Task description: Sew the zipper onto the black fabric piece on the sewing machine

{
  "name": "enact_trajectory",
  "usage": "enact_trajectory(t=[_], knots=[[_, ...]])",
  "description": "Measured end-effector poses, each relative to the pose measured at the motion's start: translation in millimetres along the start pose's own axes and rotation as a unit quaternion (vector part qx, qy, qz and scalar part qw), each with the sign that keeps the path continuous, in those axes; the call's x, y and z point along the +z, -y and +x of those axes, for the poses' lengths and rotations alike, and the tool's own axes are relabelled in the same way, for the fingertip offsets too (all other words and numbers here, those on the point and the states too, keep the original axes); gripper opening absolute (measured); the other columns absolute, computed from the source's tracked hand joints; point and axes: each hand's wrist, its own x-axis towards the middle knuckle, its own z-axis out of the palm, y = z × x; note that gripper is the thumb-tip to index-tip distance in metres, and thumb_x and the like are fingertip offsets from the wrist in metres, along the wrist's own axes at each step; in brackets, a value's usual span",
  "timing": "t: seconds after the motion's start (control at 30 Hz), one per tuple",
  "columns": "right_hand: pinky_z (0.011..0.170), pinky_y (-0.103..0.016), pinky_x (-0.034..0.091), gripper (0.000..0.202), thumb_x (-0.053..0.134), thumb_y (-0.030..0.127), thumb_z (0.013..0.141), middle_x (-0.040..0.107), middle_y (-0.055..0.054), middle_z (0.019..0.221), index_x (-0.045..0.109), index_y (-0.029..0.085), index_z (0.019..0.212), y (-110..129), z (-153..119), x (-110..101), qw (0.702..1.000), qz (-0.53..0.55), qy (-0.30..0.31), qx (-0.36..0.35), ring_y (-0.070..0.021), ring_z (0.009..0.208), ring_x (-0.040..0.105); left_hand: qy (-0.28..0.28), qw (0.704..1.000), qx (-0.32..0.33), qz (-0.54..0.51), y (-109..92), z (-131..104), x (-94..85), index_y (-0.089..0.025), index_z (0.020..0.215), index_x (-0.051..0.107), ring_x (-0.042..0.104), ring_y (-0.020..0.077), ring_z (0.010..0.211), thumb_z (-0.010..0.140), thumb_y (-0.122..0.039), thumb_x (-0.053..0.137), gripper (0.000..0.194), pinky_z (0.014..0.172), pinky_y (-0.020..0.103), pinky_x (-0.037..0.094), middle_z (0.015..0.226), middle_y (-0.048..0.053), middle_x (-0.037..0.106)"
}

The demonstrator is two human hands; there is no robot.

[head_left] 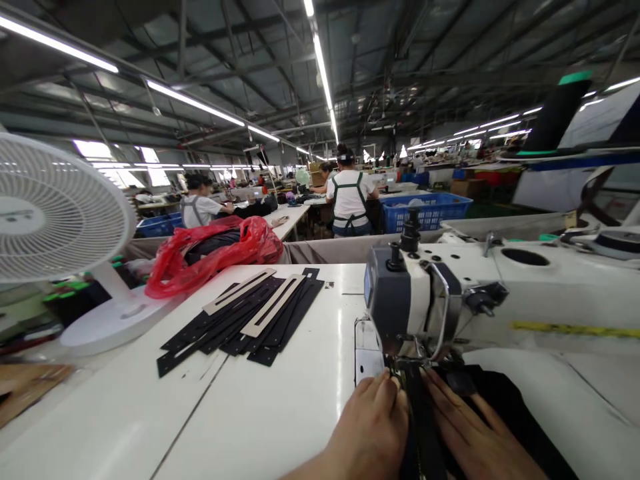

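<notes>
Hands, left (373, 420) and right (473, 433), fingers together, flatten black strip (423, 427) running lengthwise toward sewing machine (450, 293)

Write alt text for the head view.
Two hands, left hand and right hand, press black fabric flat under a white sewing machine. Black strips, a red bag and a fan sit on the table; workers stand behind.

Bare table (280, 407) lies open leftward; sewing machine head (405, 300) blocks ahead, black strips (245, 320) beyond.
</notes>
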Motion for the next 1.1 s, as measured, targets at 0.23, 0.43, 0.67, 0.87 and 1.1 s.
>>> enact_trajectory(t=[0.23, 0.43, 0.67, 0.87, 1.1], knots=[[0.099, -0.045, 0.039, 0.066, 0.044, 0.019, 0.082, 0.046, -0.010, 0.134, 0.021, 0.017, 0.144, -2.1, 8.2, -13.5, 0.998, 0.048, 0.012, 0.030, -0.0241, 0.120, 0.046, 0.010, 1.000, -0.018, -0.021, 3.9, 2.9, -9.3, -0.014, 0.096, 0.058, 0.062, 0.0191, 0.085, 0.088, -0.013, 0.048, 0.013, 0.079, 0.033, 0.055, 0.094, 0.009, 0.062], [0.094, -0.041, 0.045, 0.065, 0.042, 0.014, 0.080, 0.046, -0.010, 0.134, 0.024, 0.015, 0.143, 8.5, -0.7, -24.7, 0.998, 0.043, 0.038, -0.023, -0.0233, 0.122, 0.043, -0.035, 0.998, 0.047, -0.011, -5.4, -12.1, -18.5, -0.013, 0.093, 0.059, 0.063, 0.0169, 0.094, 0.090, -0.013, 0.046, 0.013, 0.096, 0.035, 0.047, 0.101, 0.007, 0.066], [0.099, -0.041, 0.040, 0.061, 0.042, 0.014, 0.081, 0.046, -0.009, 0.134, 0.030, 0.017, 0.141, 8.2, 4.3, -22.8, 0.997, 0.064, 0.044, 0.004, -0.0222, 0.123, 0.042, 0.000, 0.998, 0.053, -0.017, -3.1, -4.3, -23.2, -0.012, 0.091, 0.059, 0.063, 0.0142, 0.088, 0.089, -0.012, 0.047, 0.012, 0.099, 0.033, 0.044, 0.094, 0.007, 0.066], [0.101, -0.044, 0.037, 0.063, 0.042, 0.013, 0.081, 0.046, -0.010, 0.134, 0.027, 0.017, 0.142, 1.7, 6.9, -14.7, 0.995, 0.083, 0.044, 0.021, -0.0230, 0.123, 0.043, 0.014, 0.998, 0.034, -0.050, 2.0, 3.5, -30.6, -0.012, 0.095, 0.059, 0.061, 0.0167, 0.091, 0.086, -0.011, 0.050, 0.013, 0.099, 0.035, 0.043, 0.093, 0.007, 0.064], [0.098, -0.044, 0.041, 0.062, 0.041, 0.014, 0.083, 0.048, -0.013, 0.132, 0.024, 0.015, 0.143, -7.1, 18.6, -10.8, 0.995, 0.081, 0.049, 0.026, -0.0234, 0.118, 0.048, 0.037, 0.996, 0.019, -0.085, 11.6, 15.9, -31.3, -0.012, 0.092, 0.059, 0.059, 0.0186, 0.088, 0.087, -0.011, 0.046, 0.014, 0.092, 0.033, 0.048, 0.088, 0.008, 0.061]])
